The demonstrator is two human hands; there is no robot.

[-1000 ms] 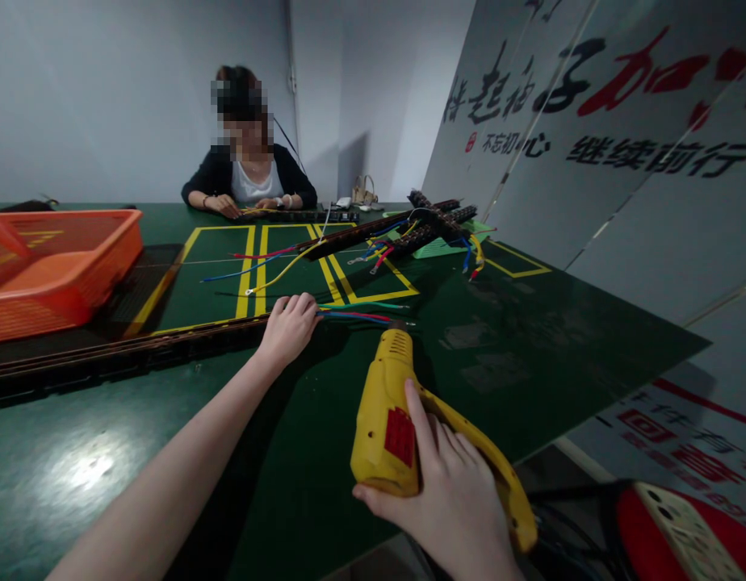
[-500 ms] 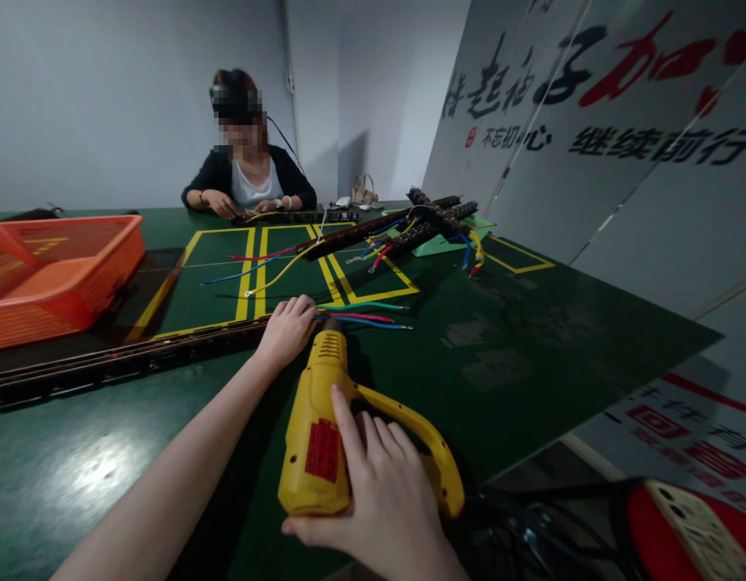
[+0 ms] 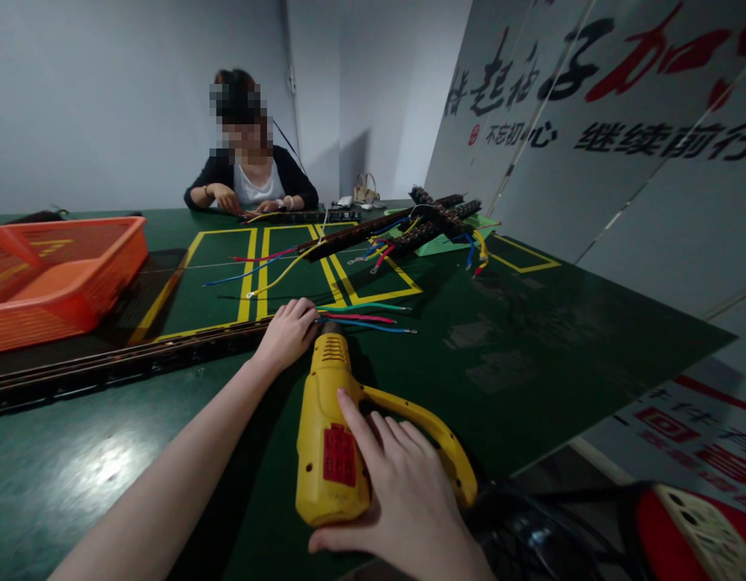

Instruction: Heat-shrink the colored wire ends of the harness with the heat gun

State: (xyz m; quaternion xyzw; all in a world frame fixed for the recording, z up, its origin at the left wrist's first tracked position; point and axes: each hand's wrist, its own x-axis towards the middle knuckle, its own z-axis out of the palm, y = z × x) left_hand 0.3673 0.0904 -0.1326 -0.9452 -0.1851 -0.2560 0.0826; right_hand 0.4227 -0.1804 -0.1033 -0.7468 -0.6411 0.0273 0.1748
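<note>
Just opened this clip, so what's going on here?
A person's right hand holds a yellow heat gun, its nozzle close to the wires beside the left hand. That hand is closed over the end of a long dark strip where those wires come out. Across the green table, a co-worker has both hands at another strip. An orange basket stands at the left.

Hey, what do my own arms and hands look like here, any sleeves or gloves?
Your left hand and right hand are bare: no gloves, rings, watch or bracelet to be seen. The left forearm shows no sleeve; only a short, uncovered bit of right forearm shows.
</note>
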